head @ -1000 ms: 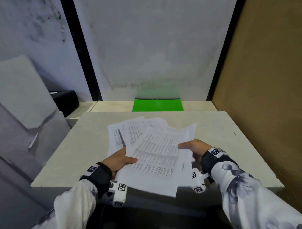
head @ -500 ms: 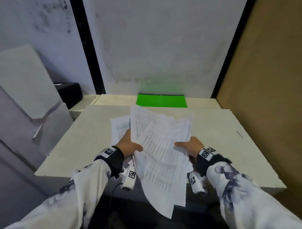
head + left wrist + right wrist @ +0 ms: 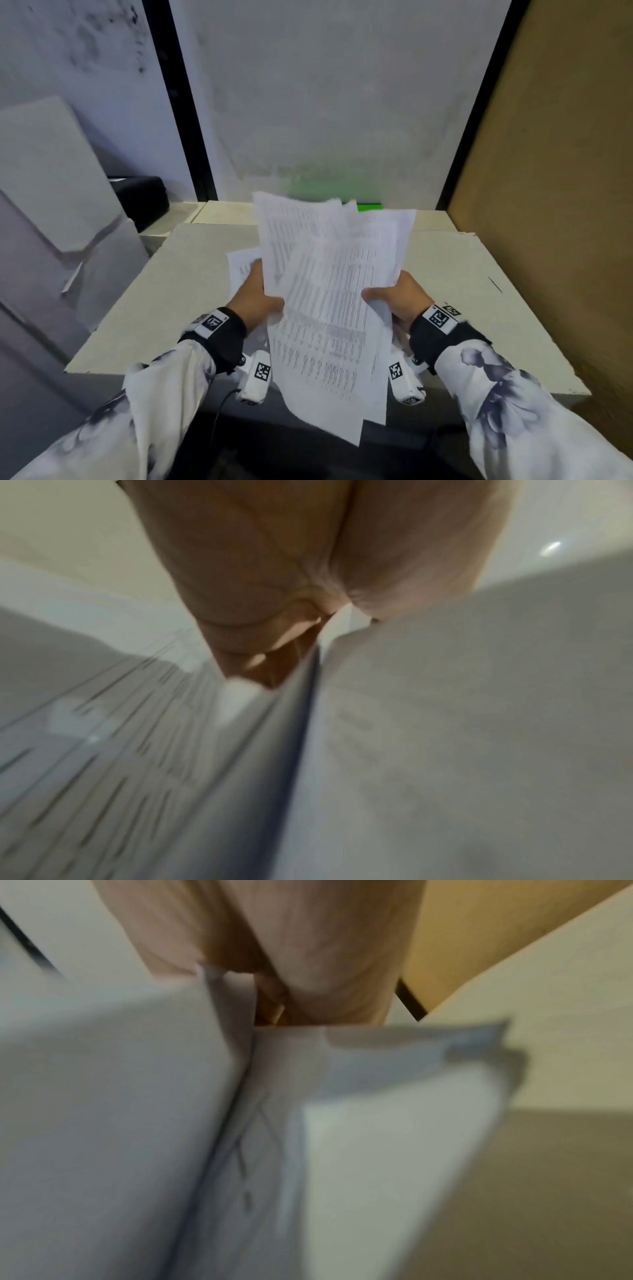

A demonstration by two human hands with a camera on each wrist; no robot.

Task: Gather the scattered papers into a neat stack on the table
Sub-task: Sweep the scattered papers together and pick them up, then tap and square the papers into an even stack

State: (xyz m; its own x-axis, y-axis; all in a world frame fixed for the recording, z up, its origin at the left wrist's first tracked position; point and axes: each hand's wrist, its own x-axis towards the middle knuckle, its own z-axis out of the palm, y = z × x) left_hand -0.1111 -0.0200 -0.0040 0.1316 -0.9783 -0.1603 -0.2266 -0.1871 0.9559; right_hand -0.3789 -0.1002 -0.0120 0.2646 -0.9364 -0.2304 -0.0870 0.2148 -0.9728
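Both hands grip fanned white printed paper sheets [image 3: 329, 294]: left hand [image 3: 255, 298], right hand [image 3: 400, 301]. Advice: loosen, tap edges square on pale tabletop [image 3: 178, 284].

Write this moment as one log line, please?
phase: gathering | left hand: grips papers | right hand: grips papers | papers: lifted, tilted, uneven | one sheet: on table

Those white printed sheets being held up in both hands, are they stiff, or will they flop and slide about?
Probably floppy: the white printed sheets sag below the left hand and right hand gripping their sides. Likely slippery against each other, since their top edges already fan out unevenly. One sheet seems left on the pale table.
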